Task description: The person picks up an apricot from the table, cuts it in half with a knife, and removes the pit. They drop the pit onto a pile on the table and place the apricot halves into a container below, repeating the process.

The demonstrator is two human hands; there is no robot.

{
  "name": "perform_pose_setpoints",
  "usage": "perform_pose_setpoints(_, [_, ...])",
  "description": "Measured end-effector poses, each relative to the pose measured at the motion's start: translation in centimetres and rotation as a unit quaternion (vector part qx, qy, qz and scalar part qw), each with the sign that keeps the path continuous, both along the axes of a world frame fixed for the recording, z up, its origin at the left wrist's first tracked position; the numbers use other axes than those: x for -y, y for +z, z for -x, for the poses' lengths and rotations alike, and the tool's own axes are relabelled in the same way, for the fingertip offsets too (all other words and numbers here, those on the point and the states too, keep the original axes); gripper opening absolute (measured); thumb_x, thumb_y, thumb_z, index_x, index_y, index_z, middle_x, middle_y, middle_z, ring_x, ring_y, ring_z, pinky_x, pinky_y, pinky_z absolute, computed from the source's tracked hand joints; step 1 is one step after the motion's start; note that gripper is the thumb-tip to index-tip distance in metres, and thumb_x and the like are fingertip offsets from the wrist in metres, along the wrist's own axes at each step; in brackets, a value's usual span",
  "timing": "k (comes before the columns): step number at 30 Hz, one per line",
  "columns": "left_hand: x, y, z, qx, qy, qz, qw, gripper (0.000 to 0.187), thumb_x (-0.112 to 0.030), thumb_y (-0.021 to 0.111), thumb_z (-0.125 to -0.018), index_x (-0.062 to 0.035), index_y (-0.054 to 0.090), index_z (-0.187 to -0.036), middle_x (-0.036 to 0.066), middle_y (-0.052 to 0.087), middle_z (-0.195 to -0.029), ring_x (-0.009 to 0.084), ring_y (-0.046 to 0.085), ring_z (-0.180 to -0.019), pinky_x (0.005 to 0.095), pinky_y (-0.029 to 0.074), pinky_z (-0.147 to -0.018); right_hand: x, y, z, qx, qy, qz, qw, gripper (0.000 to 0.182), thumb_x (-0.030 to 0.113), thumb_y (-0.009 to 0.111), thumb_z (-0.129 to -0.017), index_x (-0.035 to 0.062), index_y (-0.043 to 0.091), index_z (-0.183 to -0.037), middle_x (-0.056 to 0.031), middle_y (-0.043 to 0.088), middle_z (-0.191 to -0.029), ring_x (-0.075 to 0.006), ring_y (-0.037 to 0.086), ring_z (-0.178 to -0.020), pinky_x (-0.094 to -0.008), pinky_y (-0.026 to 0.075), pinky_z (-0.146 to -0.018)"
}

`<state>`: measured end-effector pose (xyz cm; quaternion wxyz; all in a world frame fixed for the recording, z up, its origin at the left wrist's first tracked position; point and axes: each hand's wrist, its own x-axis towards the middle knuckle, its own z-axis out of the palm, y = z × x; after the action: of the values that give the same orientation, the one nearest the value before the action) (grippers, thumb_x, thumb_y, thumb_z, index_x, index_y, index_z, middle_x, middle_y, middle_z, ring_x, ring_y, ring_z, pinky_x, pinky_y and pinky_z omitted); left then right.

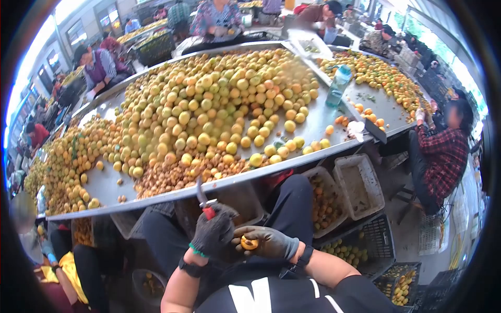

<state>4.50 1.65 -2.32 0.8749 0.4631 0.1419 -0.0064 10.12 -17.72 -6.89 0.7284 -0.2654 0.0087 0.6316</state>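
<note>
My left hand, in a dark grey glove, is closed around a red-handled knife. Its curved metal blade points up toward the table edge. Close beside it, my right hand wears a worn grey glove and has its fingers curled around a small yellow-orange fruit. A dark patch shows on the fruit. Both hands are over my lap, in front of the metal table. Past the knife, a heap of small brown pieces lies along the table's near edge.
Round green-orange fruit covers much of the table. A blue bottle stands beside a metal divider. Below right are a grey crate, a fruit-filled crate and a black basket. Another person sits at the right.
</note>
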Motion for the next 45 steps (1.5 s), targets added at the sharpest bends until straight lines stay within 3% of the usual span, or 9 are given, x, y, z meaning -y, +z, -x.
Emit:
perform_pose_setpoints(5, [1.3,0.1,-0.1,-0.003,-0.055,0.01,0.998,0.023,-0.024,0.066,-0.091,-0.0041,0.06,-0.099,-0.002,0.044,-0.059,0.0098,0.045,-0.048,0.0239,0.038,-0.044,-0.9,0.3,1.1,0.017,0.047,-0.026,0.998,0.033,0.025,0.046,-0.101,0.0037,0.054,-0.125,-0.0048,0.063,-0.112,-0.012,0.061,-0.094,-0.0233,0.05,-0.075])
perform_pose_setpoints(20, [1.6,-1.7,-1.1,0.029,0.034,0.13,0.99,0.036,-0.016,0.065,-0.089,-0.0035,0.054,-0.121,0.002,0.053,-0.074,0.0157,0.053,-0.059,0.03,0.047,-0.054,-0.9,0.7,0.8,-0.03,-0.057,0.003,0.998,0.015,0.018,0.053,-0.097,0.0056,0.057,-0.104,-0.0084,0.062,-0.095,-0.0158,0.06,-0.08,-0.0277,0.048,-0.068])
perform_pose_setpoints(23, [2.2,-1.7,-1.7,0.034,0.052,0.08,0.995,0.033,-0.014,0.063,-0.091,-0.0012,0.054,-0.12,0.003,0.056,-0.07,0.0157,0.056,-0.058,0.0281,0.049,-0.055,-0.5,-0.7,1.1,0.048,-0.07,0.004,0.996,0.013,0.013,0.057,-0.095,0.0047,0.058,-0.105,-0.0081,0.063,-0.096,-0.0142,0.06,-0.084,-0.0268,0.047,-0.068])
perform_pose_setpoints(25, [2.7,-1.7,-2.4,0.093,0.118,0.091,0.984,0.031,-0.019,0.062,-0.093,-0.0049,0.055,-0.119,0.0,0.051,-0.067,0.0121,0.05,-0.052,0.026,0.044,-0.048,-0.5,-0.7,1.0,0.271,-0.113,0.121,0.948,0.016,0.007,0.063,-0.09,0.0035,0.058,-0.105,-0.0069,0.063,-0.098,-0.0127,0.06,-0.091,-0.0263,0.049,-0.073])
perform_pose_setpoints(26, [2.3,-1.7,-2.5,0.093,0.119,0.091,0.984,0.031,-0.019,0.062,-0.093,-0.0049,0.055,-0.119,0.0,0.051,-0.067,0.0121,0.05,-0.052,0.026,0.044,-0.048,-0.6,-0.5,0.9,0.271,-0.112,0.121,0.948,0.016,0.007,0.063,-0.09,0.0035,0.058,-0.105,-0.0069,0.063,-0.098,-0.0127,0.06,-0.091,-0.0263,0.049,-0.073])
perform_pose_setpoints(28, [1.1,-1.5,-2.5,0.062,0.157,0.23,0.958,0.027,-0.023,0.059,-0.095,-0.0089,0.056,-0.117,-0.002,0.045,-0.065,0.0082,0.042,-0.048,0.0242,0.036,-0.043,-0.8,0.3,0.8,0.423,-0.133,0.096,0.891,0.028,0.004,0.067,-0.087,0.003,0.056,-0.113,-0.0051,0.062,-0.101,-0.0113,0.06,-0.096,-0.0257,0.05,-0.08])
perform_pose_setpoints(34, [1.3,-0.8,-2.1,0.045,0.147,0.179,0.972,0.019,-0.026,0.059,-0.096,-0.0097,0.059,-0.107,-0.004,0.04,-0.061,0.0065,0.035,-0.043,0.0223,0.029,-0.04,-0.5,0.5,1.3,0.157,-0.044,0.02,0.986,0.043,0.004,0.068,-0.086,0.0041,0.047,-0.124,-0.0056,0.058,-0.111,-0.0133,0.062,-0.098,-0.0234,0.049,-0.084])
perform_pose_setpoints(40, [1.2,-0.3,-1.7,0.104,0.129,0.139,0.976,0.015,-0.023,0.061,-0.095,-0.0089,0.06,-0.098,-0.004,0.04,-0.058,0.0065,0.034,-0.042,0.023,0.029,-0.039,-0.2,1.2,1.0,0.119,-0.037,0.007,0.992,0.049,0.008,0.07,-0.086,0.0033,0.044,-0.127,-0.007,0.056,-0.11,-0.0148,0.063,-0.091,-0.0216,0.05,-0.073])
perform_pose_setpoints(45, [0.9,-0.7,-1.6,0.156,0.09,0.122,0.976,0.013,-0.022,0.06,-0.095,-0.0095,0.059,-0.096,-0.001,0.048,-0.067,0.0083,0.042,-0.048,0.0225,0.035,-0.042,-0.4,1.6,1.5,0.117,-0.063,0.008,0.991,0.042,0.007,0.063,-0.09,0.0052,0.047,-0.128,-0.0046,0.057,-0.107,-0.0119,0.061,-0.089,-0.0263,0.052,-0.079])
